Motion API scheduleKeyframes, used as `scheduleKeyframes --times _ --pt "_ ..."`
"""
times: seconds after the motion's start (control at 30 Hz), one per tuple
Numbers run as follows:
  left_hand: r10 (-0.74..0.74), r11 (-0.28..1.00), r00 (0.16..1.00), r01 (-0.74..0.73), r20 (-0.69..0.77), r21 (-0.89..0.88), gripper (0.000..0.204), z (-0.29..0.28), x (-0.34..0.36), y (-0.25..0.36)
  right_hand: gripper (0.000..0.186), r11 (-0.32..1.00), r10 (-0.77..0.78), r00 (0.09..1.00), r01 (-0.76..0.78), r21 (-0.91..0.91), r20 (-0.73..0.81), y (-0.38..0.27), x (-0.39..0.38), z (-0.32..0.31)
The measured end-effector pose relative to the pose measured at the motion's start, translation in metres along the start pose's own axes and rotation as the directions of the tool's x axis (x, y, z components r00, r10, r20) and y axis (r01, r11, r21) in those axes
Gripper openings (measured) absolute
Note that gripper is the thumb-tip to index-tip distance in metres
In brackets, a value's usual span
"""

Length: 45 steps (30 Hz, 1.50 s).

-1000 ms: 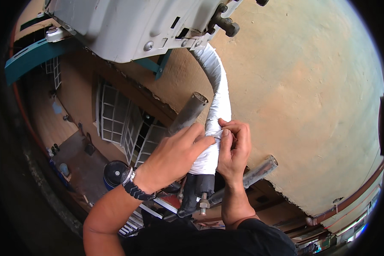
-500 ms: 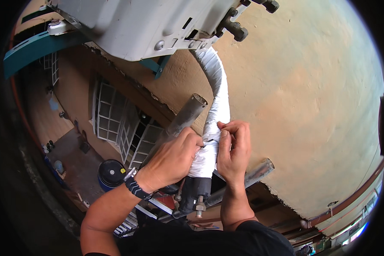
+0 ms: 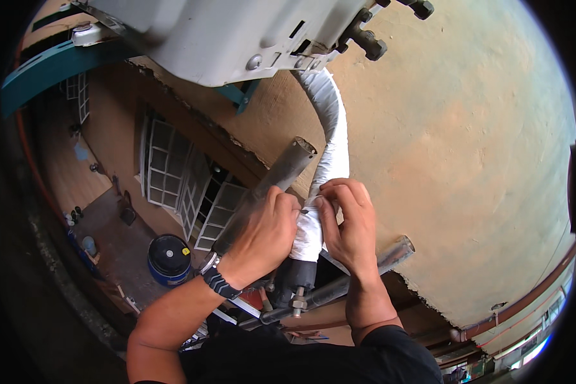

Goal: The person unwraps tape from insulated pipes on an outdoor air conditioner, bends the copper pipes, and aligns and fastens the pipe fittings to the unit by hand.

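A pipe bundle wound in white tape hangs from beneath the grey metal casing and curves down toward me. Its lower end shows black foam insulation with a metal pipe fitting sticking out. My left hand presses its curled, closed fingers against the wrap's left side; a small dark bit shows at the fingertips, but what they pinch is hidden. On the other side, my right hand grips the wrapped bundle, thumb and index finger bent over its front.
Above is the grey metal casing with brass-like valves on a teal bracket. Two grey pipes jut out near the bundle. A rough tan wall fills the right. Far below lie a blue drum and window grilles.
My right thumb and fingers have shifted slightly left across the wrap. My left hand stays at its side. The view has moved a little, and the bundle's lower end appears slightly higher.
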<state>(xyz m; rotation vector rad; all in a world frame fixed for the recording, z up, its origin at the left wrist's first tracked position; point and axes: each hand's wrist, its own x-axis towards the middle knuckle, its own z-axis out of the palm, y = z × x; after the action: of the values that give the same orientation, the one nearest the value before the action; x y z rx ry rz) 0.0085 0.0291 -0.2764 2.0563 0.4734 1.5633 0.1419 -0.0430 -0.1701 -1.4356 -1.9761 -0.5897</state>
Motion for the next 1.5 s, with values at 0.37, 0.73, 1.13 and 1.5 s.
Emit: scheduleKeyframes --times 0.37,0.73,1.13,1.5 --pt "0.222 0.971 0.975 -0.223 0.016 0.087 0.02 -0.054 0.014 0.025 0.009 0.995 0.042 0.994 -0.033 0.095 -0.097 -0.007 -0.008 0.006" --pt "-0.388 0.27 0.836 0.505 0.387 -0.82 0.025 -0.001 -0.03 -0.008 0.003 0.984 0.061 0.986 -0.033 0.175 -0.155 0.01 -0.02 0.009" --pt "-0.275 0.922 0.887 0.134 -0.37 -0.364 0.012 0.023 -0.028 0.001 0.038 0.997 -0.067 0.965 0.077 -0.031 0.254 -0.015 0.019 -0.027" --pt "-0.37 0.898 0.841 0.215 -0.395 -0.385 0.008 0.028 -0.03 -0.003 0.016 0.758 -0.248 0.577 0.616 -0.216 0.778 -0.037 0.07 -0.009"
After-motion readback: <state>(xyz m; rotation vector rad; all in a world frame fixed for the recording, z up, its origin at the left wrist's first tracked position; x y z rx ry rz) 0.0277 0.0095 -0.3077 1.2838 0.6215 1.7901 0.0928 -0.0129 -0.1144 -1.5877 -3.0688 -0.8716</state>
